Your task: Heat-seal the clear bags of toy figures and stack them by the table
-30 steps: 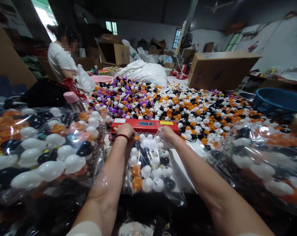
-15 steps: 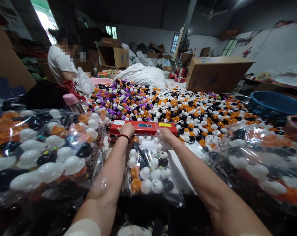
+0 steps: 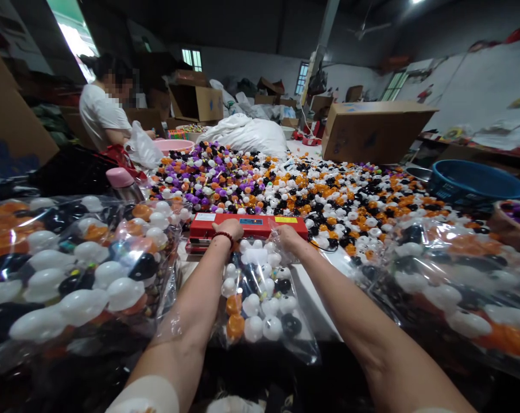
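A red sealing machine (image 3: 260,225) with a small blue display lies across the middle. In front of it a clear plastic bag (image 3: 260,298) holds white, black and orange balls, its upper end at the machine's front edge. My left hand (image 3: 229,229), a beaded bracelet at its wrist, is at the machine's left half beside the bag's top corner; its fingers are too small to read. My right hand (image 3: 287,235) is closed, pinching the bag's upper right corner close to the machine.
Large filled bags lie at left (image 3: 70,287) and right (image 3: 453,287). Behind the machine spreads a pile of coloured balls (image 3: 354,195). Further off are a cardboard box (image 3: 372,132), a blue basket (image 3: 477,183), a pink-lidded bottle (image 3: 123,182) and a seated person (image 3: 103,115).
My left hand has moved a little to the right along the machine. My right hand stays at the bag's corner. The whole view has shifted slightly.
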A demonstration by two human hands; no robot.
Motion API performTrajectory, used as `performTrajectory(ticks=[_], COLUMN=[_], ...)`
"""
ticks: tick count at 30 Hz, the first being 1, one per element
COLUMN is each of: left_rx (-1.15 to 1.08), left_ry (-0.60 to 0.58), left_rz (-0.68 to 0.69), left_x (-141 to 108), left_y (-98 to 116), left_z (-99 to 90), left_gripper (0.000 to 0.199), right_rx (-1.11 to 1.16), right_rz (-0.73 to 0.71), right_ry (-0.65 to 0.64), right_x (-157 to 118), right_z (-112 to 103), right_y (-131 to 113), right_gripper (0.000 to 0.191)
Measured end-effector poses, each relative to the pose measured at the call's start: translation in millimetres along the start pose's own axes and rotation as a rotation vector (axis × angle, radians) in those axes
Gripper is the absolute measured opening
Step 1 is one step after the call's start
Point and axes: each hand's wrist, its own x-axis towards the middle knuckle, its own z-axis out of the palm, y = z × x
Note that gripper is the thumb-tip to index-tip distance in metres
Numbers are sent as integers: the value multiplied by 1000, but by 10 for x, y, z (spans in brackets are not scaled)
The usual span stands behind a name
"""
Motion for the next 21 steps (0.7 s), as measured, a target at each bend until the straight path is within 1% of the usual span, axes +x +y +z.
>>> performTrajectory(ticks=[3, 5, 8, 10, 13, 15, 17, 19, 21], left_rx=[-53, -94, -188, -300, -462, -548, -639, -706, -748], left_ry=[80, 162, 260, 308, 378, 379, 338, 279, 209], left_rz=[1, -13, -68, -79, -5, 73, 123, 116, 64], left_x=[-141, -276, -531, -736, -1091, -1341, -1576, -1769, -1900], left_y=[-54, -132, -271, -365, -506, -600, -695, -790, -886], left_z=[-65, -118, -176, -170, -67, 52, 188, 317, 421], left_gripper=[21, 24, 26, 25, 16, 17, 23, 30, 34], right_rx=[11, -5, -77, -131, -216, -288, -365, -432, -471], right_rz=[-3, -2, 2, 1, -14, -37, -59, -65, -69], right_ry=[-7, -7, 12, 20, 1, -30, -66, -89, -79], right_x=[-27, -24, 43, 121, 246, 319, 383, 438, 480], right_z=[-44, -119, -262, -332, -341, -287, -205, -117, -46], right_y=[-24, -56, -132, -209, -367, -482, -582, -651, -684], right_gripper=[13, 15, 21, 21, 20, 22, 23, 20, 16])
